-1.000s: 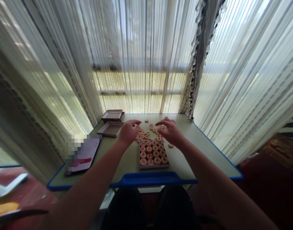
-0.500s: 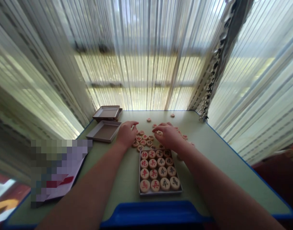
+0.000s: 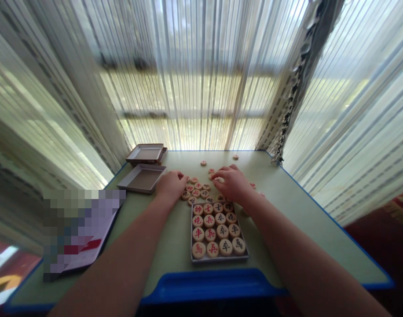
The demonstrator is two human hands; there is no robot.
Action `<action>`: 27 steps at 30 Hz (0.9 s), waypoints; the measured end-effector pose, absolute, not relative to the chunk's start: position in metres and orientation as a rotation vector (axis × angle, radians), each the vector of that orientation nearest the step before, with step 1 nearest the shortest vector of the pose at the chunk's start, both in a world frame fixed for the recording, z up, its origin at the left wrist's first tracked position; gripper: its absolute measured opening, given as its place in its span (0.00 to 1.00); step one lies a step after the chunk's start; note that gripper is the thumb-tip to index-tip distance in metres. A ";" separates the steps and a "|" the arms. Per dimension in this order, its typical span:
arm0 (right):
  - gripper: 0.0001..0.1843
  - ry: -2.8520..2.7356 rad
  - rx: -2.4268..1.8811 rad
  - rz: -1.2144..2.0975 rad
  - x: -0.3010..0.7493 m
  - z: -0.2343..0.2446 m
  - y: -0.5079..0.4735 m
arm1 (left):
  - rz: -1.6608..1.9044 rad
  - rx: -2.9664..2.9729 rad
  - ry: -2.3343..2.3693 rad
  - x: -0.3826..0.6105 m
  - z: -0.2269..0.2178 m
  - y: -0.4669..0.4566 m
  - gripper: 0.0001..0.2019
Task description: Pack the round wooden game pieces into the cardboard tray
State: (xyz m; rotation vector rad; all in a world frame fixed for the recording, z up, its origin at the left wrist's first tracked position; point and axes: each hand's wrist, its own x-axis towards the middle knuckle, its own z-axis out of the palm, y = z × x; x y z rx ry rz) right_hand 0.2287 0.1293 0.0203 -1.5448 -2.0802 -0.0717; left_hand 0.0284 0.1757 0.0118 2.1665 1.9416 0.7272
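A shallow tray (image 3: 192,246) near the table's front edge holds several round wooden chess discs with red and black characters. Just beyond it lies a loose pile of discs (image 3: 197,193). My left hand (image 3: 170,185) rests at the pile's left side with its fingers curled over the discs. My right hand (image 3: 231,184) is on the pile's right side, its fingertips pinched on a disc (image 3: 220,179). A few stray discs (image 3: 236,156) lie farther back.
The green table (image 3: 287,198) has a blue rim and a blue handle part (image 3: 208,286) at the front. Two empty brown box halves (image 3: 142,178) sit at the back left. A blurred booklet (image 3: 82,229) lies front left. Striped curtains hang close behind.
The view dropped and drew closer to the table, then steadied. My left fingers curled down onto the pile. My right hand stays pinched at the far discs.
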 end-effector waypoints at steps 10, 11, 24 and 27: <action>0.10 -2.120 -1.531 -0.096 0.225 0.019 0.130 | 0.684 2.400 1.823 0.027 0.004 0.186 0.14; 0.10 -2.112 -1.532 -0.093 0.226 0.019 0.131 | 0.699 2.385 1.826 0.028 0.003 0.187 0.14; 0.17 -2.042 -1.401 -0.021 0.221 0.021 0.130 | 1.161 2.044 1.457 0.041 0.016 0.175 0.14; 0.20 -2.068 -1.380 0.016 0.218 0.020 0.132 | 1.151 2.038 1.323 0.044 0.019 0.170 0.14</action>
